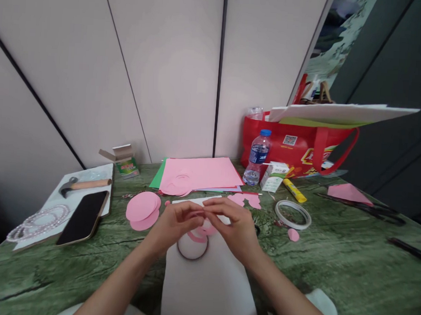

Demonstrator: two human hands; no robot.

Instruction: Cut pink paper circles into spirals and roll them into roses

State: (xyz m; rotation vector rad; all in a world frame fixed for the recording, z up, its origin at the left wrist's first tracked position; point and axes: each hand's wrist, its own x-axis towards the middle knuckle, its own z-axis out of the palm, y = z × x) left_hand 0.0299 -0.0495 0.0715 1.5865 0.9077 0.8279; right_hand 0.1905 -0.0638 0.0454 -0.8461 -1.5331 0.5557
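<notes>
Above a white sheet on the green table, my left hand and my right hand meet fingertip to fingertip. Both pinch a small piece of pink paper, mostly hidden by the fingers. Just below them are curled pink paper strips; whether these hang from the held piece or lie on the sheet, I cannot tell. A thin dark ring shows on the sheet under my hands. Pink paper circles are stacked left of my left hand.
Behind lie pink sheets. A bottle, milk carton, glue stick, tape roll and scissors are at the right, before a red bag. A phone, hammer and beads sit left.
</notes>
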